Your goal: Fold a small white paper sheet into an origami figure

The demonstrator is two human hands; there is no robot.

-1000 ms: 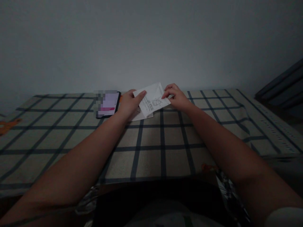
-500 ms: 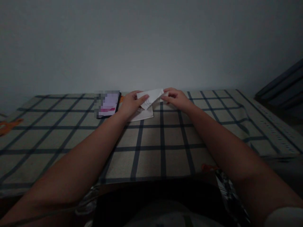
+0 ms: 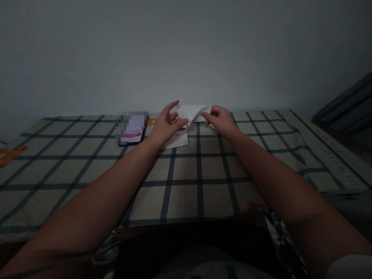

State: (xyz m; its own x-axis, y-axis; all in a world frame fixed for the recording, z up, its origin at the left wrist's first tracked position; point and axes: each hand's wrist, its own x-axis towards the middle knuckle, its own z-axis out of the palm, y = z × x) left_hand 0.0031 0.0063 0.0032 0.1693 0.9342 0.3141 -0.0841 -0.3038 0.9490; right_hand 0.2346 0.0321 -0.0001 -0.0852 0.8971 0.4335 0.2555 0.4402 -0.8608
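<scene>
A white sheet of paper [image 3: 190,111], curled and creased, is held up above the far part of the table. My right hand [image 3: 220,121] pinches its right edge between thumb and fingers. Beside the sheet's left end, my left hand [image 3: 167,126] has its fingers spread, the thumb close to the paper's lower edge; whether it touches is hard to see. Beneath my left hand lies another white paper [image 3: 179,140] with dark printing, flat on the cloth and partly covered by the hand.
A phone [image 3: 134,128] with a lit, partly blurred screen lies left of my left hand. A checked tablecloth [image 3: 186,197] with orange figures covers the table. Behind it rises a plain wall [image 3: 186,50]. Dark slatted panels [image 3: 348,104] stand at the right.
My left hand has loosened from the sheet, spreading and lifting its fingers. The sheet has shifted right and up in my right hand, and more of the printed paper below shows.
</scene>
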